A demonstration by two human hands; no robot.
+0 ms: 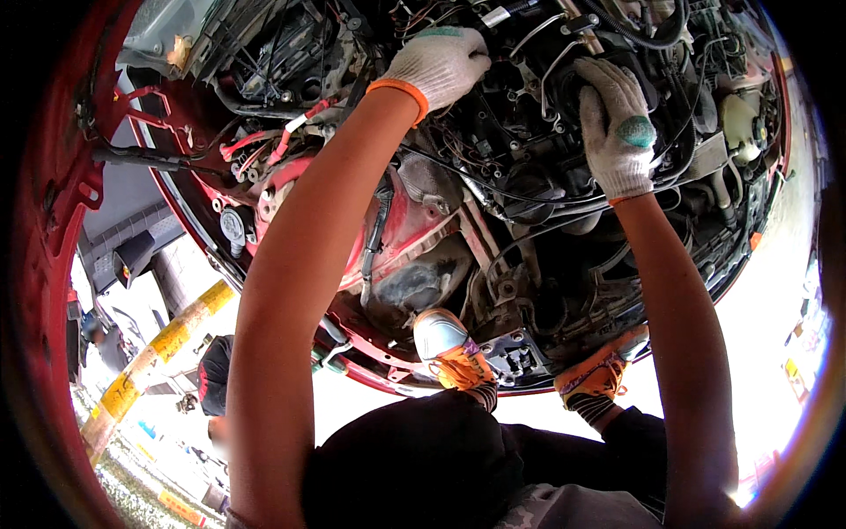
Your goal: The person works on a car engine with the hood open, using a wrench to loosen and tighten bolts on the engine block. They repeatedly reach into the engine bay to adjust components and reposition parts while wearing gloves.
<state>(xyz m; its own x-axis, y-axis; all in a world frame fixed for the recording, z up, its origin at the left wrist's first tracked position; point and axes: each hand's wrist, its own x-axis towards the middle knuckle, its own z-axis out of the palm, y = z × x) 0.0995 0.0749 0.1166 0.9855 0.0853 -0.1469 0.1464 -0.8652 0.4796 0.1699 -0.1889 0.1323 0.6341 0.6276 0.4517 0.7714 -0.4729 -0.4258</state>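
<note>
Reaching over the engine (pixel 507 132), the left hand (pixel 441 65) curls (I cannot tell its grip), the right hand (pixel 620 132) showing a fairly wide grip.

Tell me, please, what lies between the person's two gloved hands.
In the head view, thin bent metal pipes and dark engine parts lie between the left hand and the right hand.
</note>
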